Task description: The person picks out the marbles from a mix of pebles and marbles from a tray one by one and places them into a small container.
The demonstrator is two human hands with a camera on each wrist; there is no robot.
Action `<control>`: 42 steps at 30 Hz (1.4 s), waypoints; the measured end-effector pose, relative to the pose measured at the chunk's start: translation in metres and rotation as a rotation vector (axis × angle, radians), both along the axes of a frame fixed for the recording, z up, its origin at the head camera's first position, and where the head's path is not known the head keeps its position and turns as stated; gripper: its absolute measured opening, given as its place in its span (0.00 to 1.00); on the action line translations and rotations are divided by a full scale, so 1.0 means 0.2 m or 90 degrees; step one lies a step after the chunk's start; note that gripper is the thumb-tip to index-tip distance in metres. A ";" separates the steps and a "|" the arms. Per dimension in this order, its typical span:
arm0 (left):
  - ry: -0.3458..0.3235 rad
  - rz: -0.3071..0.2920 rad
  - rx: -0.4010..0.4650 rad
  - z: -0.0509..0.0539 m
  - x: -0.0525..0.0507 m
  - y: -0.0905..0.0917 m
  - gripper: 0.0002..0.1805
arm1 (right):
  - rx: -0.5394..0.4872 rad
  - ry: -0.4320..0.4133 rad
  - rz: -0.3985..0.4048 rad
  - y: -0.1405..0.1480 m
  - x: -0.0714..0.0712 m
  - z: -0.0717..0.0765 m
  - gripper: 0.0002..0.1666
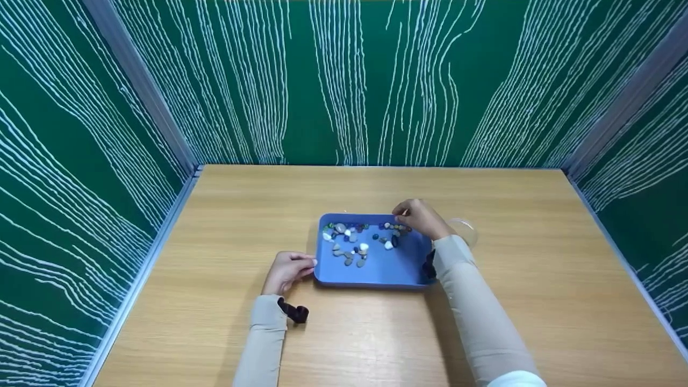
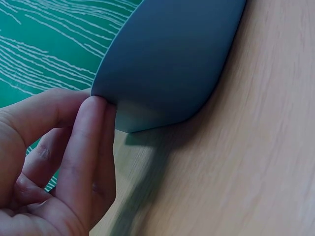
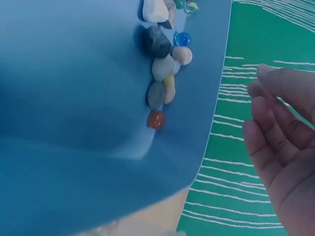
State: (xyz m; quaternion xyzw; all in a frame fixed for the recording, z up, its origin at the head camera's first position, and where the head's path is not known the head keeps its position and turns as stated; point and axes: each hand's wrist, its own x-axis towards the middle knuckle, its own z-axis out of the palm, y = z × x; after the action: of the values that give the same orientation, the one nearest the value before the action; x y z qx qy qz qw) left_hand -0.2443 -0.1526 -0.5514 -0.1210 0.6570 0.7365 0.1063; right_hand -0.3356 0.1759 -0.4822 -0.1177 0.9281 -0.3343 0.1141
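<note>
A long beige cloth left sleeve (image 1: 260, 349) and matching right sleeve (image 1: 480, 309) end in banded cuffs; a small black rounded wrist device (image 1: 296, 313) sits beside the left cuff, and white fabric (image 1: 517, 379) edges the right sleeve.

From where I'm standing, the head cam sits highest and farthest back, facing forward and down across the table (image 1: 355, 333) to the green walls (image 1: 301, 80), so it gets the whole blue tray (image 1: 398, 269) plus the left hand (image 1: 286, 270) and right hand (image 1: 424, 217). The left wrist cam (image 1: 297, 313) is super close, looking past its hand at the tray's outer side, picture tilted. The right wrist cam (image 1: 429, 266) is tight in too, but peers inside the tray and over the rim. Head and right wrist share the stones (image 1: 349, 262); head and left wrist share the left hand at the tray's edge. Both wrist views catch green wall.
</note>
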 end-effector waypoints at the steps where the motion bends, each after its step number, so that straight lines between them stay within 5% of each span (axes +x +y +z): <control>1: 0.000 0.000 0.000 0.00 0.00 0.00 0.10 | 0.001 0.001 0.001 -0.01 0.00 0.00 0.14; 12: -0.008 0.002 -0.002 0.01 0.00 0.01 0.09 | 0.027 0.016 0.012 -0.07 -0.02 -0.04 0.13; 21: -0.005 -0.006 -0.001 0.01 0.00 0.01 0.11 | 0.028 0.051 0.070 -0.10 -0.04 -0.08 0.15; 42: -0.012 -0.025 0.005 -0.01 -0.02 -0.02 0.16 | 0.118 0.031 0.037 -0.19 -0.05 -0.15 0.17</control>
State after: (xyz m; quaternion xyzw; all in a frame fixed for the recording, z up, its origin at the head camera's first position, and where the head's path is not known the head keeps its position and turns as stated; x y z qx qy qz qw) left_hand -0.2476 -0.1558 -0.5535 -0.1149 0.6550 0.7359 0.1275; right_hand -0.3451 0.1378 -0.5118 -0.1416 0.9537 -0.2406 0.1120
